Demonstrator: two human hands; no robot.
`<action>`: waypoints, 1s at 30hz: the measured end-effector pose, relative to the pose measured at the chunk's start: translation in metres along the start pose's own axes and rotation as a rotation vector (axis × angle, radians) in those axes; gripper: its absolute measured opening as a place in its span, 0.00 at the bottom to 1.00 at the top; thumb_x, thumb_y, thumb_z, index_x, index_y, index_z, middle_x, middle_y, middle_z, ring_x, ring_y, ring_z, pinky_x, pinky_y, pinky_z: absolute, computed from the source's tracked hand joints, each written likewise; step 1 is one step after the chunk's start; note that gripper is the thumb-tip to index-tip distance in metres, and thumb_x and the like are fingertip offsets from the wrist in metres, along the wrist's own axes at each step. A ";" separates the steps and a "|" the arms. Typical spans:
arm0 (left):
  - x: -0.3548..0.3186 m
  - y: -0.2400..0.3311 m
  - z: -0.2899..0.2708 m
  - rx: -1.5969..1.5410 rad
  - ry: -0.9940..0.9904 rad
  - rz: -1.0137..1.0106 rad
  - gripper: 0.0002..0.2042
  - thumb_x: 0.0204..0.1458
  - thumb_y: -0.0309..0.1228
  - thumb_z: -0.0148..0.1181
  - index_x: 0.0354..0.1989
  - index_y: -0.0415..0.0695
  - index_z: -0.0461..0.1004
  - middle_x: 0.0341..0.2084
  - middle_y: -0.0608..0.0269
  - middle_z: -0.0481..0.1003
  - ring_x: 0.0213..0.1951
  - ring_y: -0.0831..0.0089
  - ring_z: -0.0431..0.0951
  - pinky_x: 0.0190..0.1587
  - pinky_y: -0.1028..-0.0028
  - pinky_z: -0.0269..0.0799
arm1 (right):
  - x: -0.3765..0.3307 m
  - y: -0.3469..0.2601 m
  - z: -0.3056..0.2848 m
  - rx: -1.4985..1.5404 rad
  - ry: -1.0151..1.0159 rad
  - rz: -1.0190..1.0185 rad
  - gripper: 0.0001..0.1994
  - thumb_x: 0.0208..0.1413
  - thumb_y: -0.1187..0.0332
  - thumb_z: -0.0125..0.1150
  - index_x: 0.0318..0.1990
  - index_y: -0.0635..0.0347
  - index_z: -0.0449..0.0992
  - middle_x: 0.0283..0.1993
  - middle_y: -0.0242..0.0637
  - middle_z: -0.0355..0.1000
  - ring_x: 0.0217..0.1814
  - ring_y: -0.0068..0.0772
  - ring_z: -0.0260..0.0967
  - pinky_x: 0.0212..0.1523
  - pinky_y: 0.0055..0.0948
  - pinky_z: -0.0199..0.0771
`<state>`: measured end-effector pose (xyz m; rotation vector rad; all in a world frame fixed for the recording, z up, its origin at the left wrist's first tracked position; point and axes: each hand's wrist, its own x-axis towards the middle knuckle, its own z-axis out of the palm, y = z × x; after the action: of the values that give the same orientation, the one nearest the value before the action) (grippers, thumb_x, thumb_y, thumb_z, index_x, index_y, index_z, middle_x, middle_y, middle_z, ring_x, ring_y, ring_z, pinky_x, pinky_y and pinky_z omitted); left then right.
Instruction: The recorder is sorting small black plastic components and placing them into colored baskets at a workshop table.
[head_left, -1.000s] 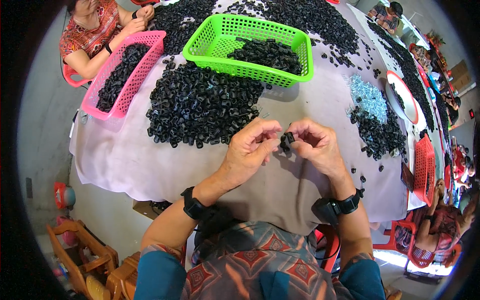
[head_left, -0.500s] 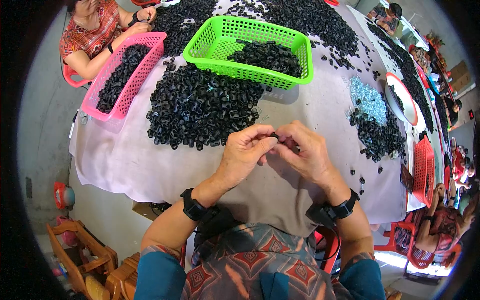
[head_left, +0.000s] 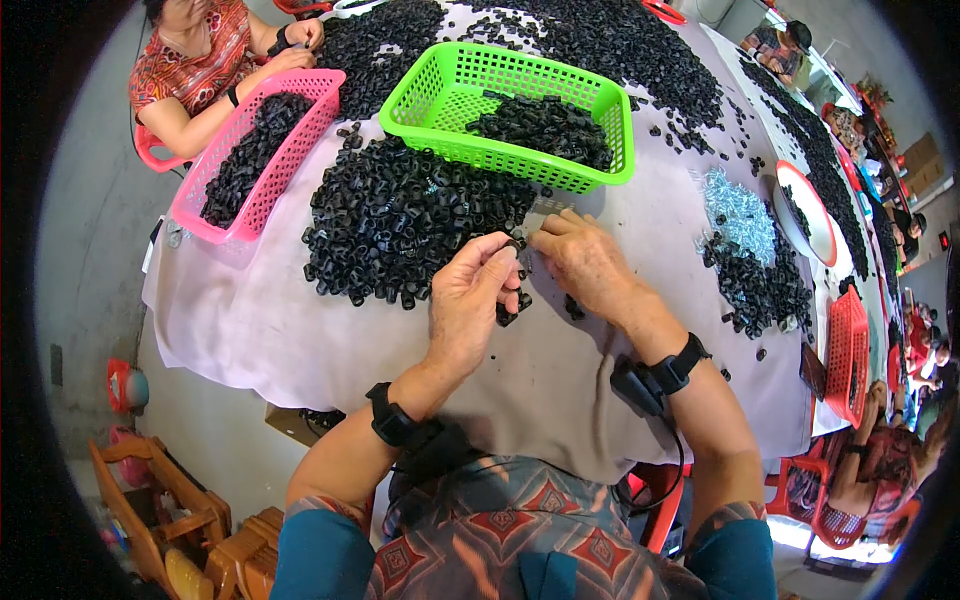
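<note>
My left hand (head_left: pixel 470 298) is closed, thumb and fingers pinching a small black plastic part (head_left: pixel 516 244). More small black parts (head_left: pixel 508 312) show beneath its fingertips; whether it holds them or they lie on the cloth I cannot tell. Beside it, my right hand (head_left: pixel 588 262) is bent palm down, its fingertips together close to the cloth at the pile's right edge. What those fingertips hold, if anything, is hidden. A few thin clear springs (head_left: pixel 548 206) lie just beyond them. The large pile of black parts (head_left: pixel 400 220) spreads to the left of both hands.
A green basket (head_left: pixel 510 165) partly filled with black parts stands behind the pile. To its left is a pink basket (head_left: pixel 285 160), with a co-worker behind. On the right lie pale springs (head_left: pixel 738 215), black parts (head_left: pixel 755 290), a white bowl (head_left: pixel 803 215) and a red basket (head_left: pixel 847 360).
My hands were together over the cloth; now they are apart. The right hand has moved forward toward the springs and turned palm down. The left keeps its pinch, tilted more upright.
</note>
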<state>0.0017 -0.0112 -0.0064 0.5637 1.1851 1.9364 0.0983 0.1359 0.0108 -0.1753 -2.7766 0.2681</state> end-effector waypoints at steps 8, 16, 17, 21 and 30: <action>0.000 0.000 0.004 0.059 -0.039 -0.088 0.11 0.56 0.27 0.54 0.45 0.37 0.71 0.27 0.65 0.72 0.26 0.81 0.71 0.23 0.81 0.70 | -0.003 0.006 -0.003 -0.091 0.031 -0.019 0.07 0.36 0.76 0.61 0.26 0.61 0.70 0.29 0.37 0.65 0.38 0.42 0.65 0.38 0.38 0.66; -0.004 0.000 0.004 0.090 -0.128 -0.140 0.11 0.57 0.26 0.52 0.46 0.36 0.70 0.29 0.63 0.72 0.27 0.80 0.71 0.23 0.81 0.70 | -0.020 -0.019 -0.017 0.838 0.266 0.322 0.06 0.43 0.81 0.53 0.30 0.64 0.74 0.26 0.28 0.66 0.24 0.12 0.60 0.24 0.16 0.62; -0.003 0.000 0.004 0.083 -0.159 -0.147 0.11 0.57 0.26 0.51 0.46 0.36 0.70 0.28 0.63 0.72 0.27 0.80 0.70 0.23 0.81 0.70 | -0.021 -0.018 -0.016 0.839 0.267 0.326 0.06 0.43 0.81 0.53 0.30 0.64 0.74 0.26 0.28 0.66 0.24 0.12 0.60 0.24 0.16 0.62; -0.003 -0.003 0.004 0.151 -0.198 -0.170 0.11 0.57 0.26 0.51 0.46 0.36 0.70 0.28 0.64 0.71 0.26 0.80 0.70 0.23 0.81 0.70 | -0.023 -0.020 -0.016 0.821 0.288 0.317 0.05 0.44 0.80 0.53 0.29 0.64 0.72 0.26 0.27 0.66 0.23 0.13 0.59 0.24 0.17 0.62; -0.004 -0.003 0.005 0.137 -0.202 -0.116 0.10 0.57 0.29 0.52 0.45 0.38 0.71 0.22 0.66 0.71 0.19 0.83 0.69 0.20 0.83 0.65 | -0.024 -0.027 -0.023 0.632 0.282 0.254 0.06 0.44 0.81 0.53 0.30 0.63 0.72 0.26 0.32 0.67 0.25 0.19 0.64 0.26 0.20 0.65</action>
<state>0.0085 -0.0111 -0.0067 0.7290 1.1987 1.6676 0.1266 0.1094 0.0292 -0.3684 -2.2585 1.0687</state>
